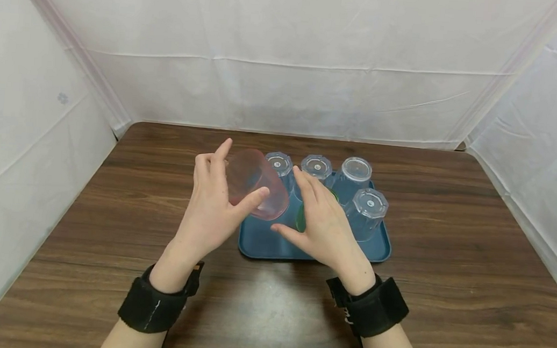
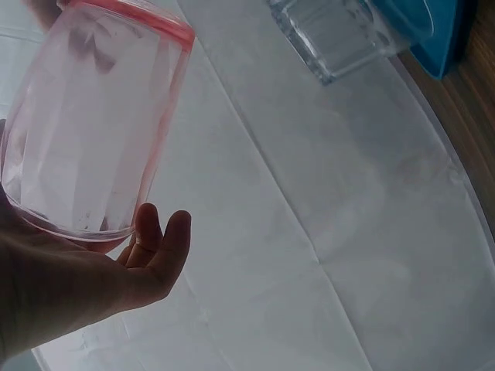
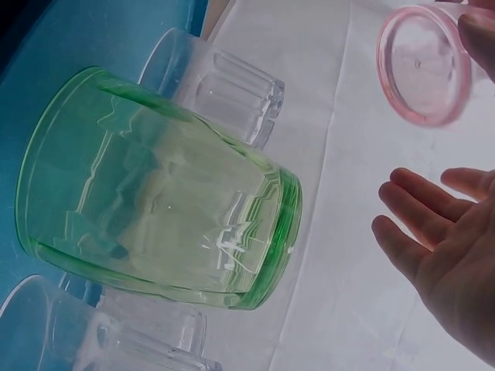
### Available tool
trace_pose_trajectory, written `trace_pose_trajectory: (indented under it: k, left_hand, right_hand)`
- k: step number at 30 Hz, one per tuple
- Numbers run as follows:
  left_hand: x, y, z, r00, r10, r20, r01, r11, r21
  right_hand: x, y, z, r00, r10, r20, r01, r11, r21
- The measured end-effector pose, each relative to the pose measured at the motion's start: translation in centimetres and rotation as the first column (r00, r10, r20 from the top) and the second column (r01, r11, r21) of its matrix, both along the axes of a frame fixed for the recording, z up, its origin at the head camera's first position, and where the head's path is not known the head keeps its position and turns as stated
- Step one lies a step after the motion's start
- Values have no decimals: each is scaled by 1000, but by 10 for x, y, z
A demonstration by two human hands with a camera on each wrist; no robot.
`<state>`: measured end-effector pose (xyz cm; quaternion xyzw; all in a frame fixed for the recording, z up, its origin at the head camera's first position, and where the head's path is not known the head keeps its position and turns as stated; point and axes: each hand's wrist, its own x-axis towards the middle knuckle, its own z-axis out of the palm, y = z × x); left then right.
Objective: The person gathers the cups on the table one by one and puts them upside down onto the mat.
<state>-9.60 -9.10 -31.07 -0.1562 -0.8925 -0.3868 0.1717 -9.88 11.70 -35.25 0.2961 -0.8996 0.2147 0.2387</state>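
My left hand (image 1: 208, 209) grips a translucent pink plastic cup (image 1: 273, 201), thumb on the near side and fingers at the far side. The cup is tilted and raised at the tray's left side; in the left wrist view, the cup (image 2: 97, 127) rests against the palm side. My right hand (image 1: 325, 226) is spread with nothing in its grasp, apart from the pink cup. Behind that hand a green cup (image 1: 300, 218) is mostly hidden; the right wrist view shows this green cup (image 3: 162, 201) standing upside down on the blue tray (image 1: 273, 246).
Several clear cups, among them one at the tray's right (image 1: 366, 215) and one at the back (image 1: 356, 171), stand upside down on the tray. The tray lies on a brown wooden table (image 1: 448, 250). White cloth walls (image 1: 286, 61) enclose the table's back and sides.
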Motion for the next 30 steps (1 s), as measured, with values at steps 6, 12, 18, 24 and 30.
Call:
trace_pose_trajectory:
  k: [6, 12, 18, 24, 30]
  left_hand:
    - [2, 4, -3, 998, -48, 49, 48, 999, 12]
    - [3, 7, -6, 996, -54, 74, 53, 999, 12]
    - [3, 8, -6, 993, -65, 101, 64, 998, 18]
    - [2, 8, -8, 989, -84, 123, 82, 996, 18]
    - [-1, 8, -8, 988, -91, 128, 90, 996, 14]
  right_hand:
    - [1, -2, 0, 1000, 15, -8, -15, 1000, -9]
    - [1, -3, -1, 999, 31, -25, -31, 999, -15]
    - [2, -4, 0, 998, 49, -37, -50, 999, -16]
    - [1, -3, 1, 997, 63, -38, -64, 997, -35]
    - [1, -1, 2, 997, 62, -36, -64, 997, -50]
